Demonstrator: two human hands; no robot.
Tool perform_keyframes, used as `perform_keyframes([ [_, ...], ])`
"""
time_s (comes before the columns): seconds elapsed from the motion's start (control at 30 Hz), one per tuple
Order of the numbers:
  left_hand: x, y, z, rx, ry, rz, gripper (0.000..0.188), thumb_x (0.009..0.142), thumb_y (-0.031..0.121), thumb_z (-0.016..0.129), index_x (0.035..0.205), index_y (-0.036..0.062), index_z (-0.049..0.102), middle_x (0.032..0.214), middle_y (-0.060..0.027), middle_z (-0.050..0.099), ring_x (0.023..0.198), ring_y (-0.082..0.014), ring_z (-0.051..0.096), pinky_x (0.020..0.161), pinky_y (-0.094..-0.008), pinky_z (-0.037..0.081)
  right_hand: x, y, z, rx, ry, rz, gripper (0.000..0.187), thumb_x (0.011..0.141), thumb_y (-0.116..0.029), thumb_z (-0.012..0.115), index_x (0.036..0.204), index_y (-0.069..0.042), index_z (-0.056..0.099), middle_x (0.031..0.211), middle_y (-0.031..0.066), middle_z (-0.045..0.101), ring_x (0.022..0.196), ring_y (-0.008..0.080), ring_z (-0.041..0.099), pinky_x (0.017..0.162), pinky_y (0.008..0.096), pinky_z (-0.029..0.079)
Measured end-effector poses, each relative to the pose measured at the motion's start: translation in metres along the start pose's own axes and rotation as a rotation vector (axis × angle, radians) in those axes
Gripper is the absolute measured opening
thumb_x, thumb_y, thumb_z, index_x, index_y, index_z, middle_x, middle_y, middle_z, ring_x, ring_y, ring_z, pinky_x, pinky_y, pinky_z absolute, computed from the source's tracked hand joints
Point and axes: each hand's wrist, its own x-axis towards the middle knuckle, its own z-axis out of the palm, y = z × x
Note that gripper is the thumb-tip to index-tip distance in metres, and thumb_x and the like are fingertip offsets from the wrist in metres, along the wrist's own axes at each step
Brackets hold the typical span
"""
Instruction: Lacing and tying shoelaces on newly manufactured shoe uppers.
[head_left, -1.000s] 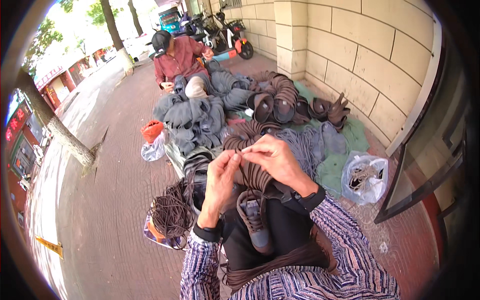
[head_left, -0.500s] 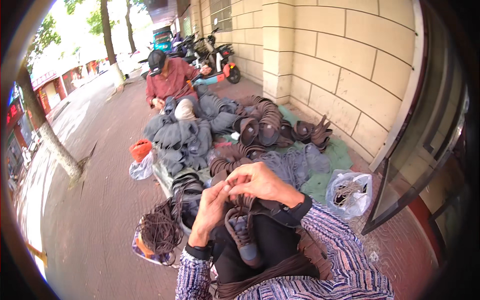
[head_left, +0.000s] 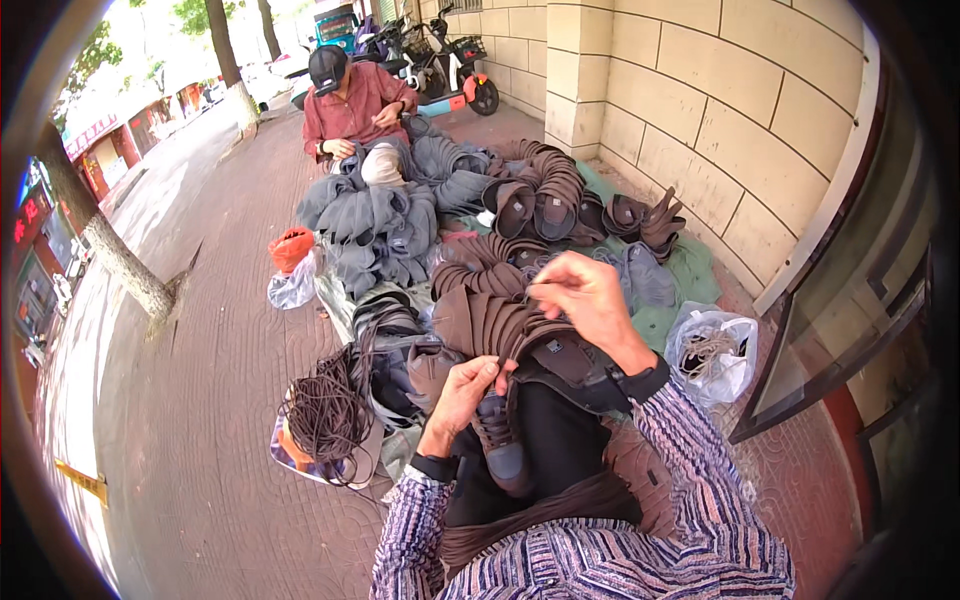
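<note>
A brown shoe upper (head_left: 500, 425) with a blue-grey toe and laces rests on my lap, toe toward me. My left hand (head_left: 463, 398) is closed at its top edge, thumb and forefinger pinching the brown material. Higher and to the right, my right hand (head_left: 590, 305) is raised with its fingers pinched together; whatever is between the fingertips is too thin to make out. Below it lies a row of nested brown shoe uppers (head_left: 485, 325), with a dark upper (head_left: 565, 360) at the near end beside my right wrist.
A bundle of brown laces (head_left: 328, 415) lies at the left, and a clear bag of pale cords (head_left: 712, 355) at the right. Grey uppers (head_left: 375, 220) are heaped in front of a seated co-worker (head_left: 355, 110). A glass door (head_left: 835, 310) stands at the right.
My hands were together above the lap; now the right has moved up and right, while the left is lower by the shoe upper. The view has shifted slightly.
</note>
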Motion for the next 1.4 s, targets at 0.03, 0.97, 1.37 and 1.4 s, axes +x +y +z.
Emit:
perform_keyframes([
  [0.03, 0.0, -0.014, -0.002, -0.056, 0.05, -0.012, 0.027, 0.096, 0.023, 0.051, 0.101, 0.0006, 0.064, 0.073, 0.0019, 0.057, 0.067, -0.0062, 0.05, 0.064, -0.0201, 0.04, -0.003, 0.014, -0.012, 0.048, 0.054, -0.005, 0.007, 0.08, -0.003, 0.068, 0.082, -0.002, 0.061, 0.068, 0.0003, 0.061, 0.055, 0.0049, 0.054, 0.05, 0.0193, 0.046],
  [0.97, -0.006, -0.055, 0.008, -0.061, 0.41, 0.084, 0.012, 0.092, 0.013, 0.056, 0.087, 0.0019, 0.058, 0.075, -0.0034, 0.063, 0.065, -0.0076, 0.057, 0.059, -0.0196, 0.044, -0.081, 0.118, 0.052, -0.345, -0.219, -0.005, 0.033, 0.089, -0.001, 0.047, 0.122, 0.001, 0.049, 0.093, 0.0172, 0.062, 0.073, 0.0213, 0.06, 0.065, 0.0343, 0.048],
  [1.37, -0.013, -0.064, -0.003, -0.302, 0.377, -0.066, 0.013, 0.093, 0.017, 0.055, 0.087, 0.005, 0.057, 0.064, 0.0037, 0.049, 0.053, -0.0048, 0.039, 0.05, -0.0193, 0.031, -0.084, 0.129, 0.033, -0.276, -0.163, 0.217, 0.01, 0.08, -0.005, 0.062, 0.088, 0.001, 0.065, 0.079, 0.0113, 0.066, 0.067, 0.0192, 0.063, 0.061, 0.0299, 0.049],
  [1.4, -0.009, -0.061, -0.001, -0.297, 0.332, -0.079, 0.012, 0.092, 0.015, 0.056, 0.089, 0.0043, 0.057, 0.064, 0.0035, 0.05, 0.053, -0.005, 0.04, 0.05, -0.0194, 0.032, -0.082, 0.132, 0.023, -0.4, -0.183, 0.134, 0.011, 0.08, -0.005, 0.062, 0.088, 0.001, 0.065, 0.081, 0.0132, 0.065, 0.07, 0.0236, 0.064, 0.063, 0.0321, 0.049],
])
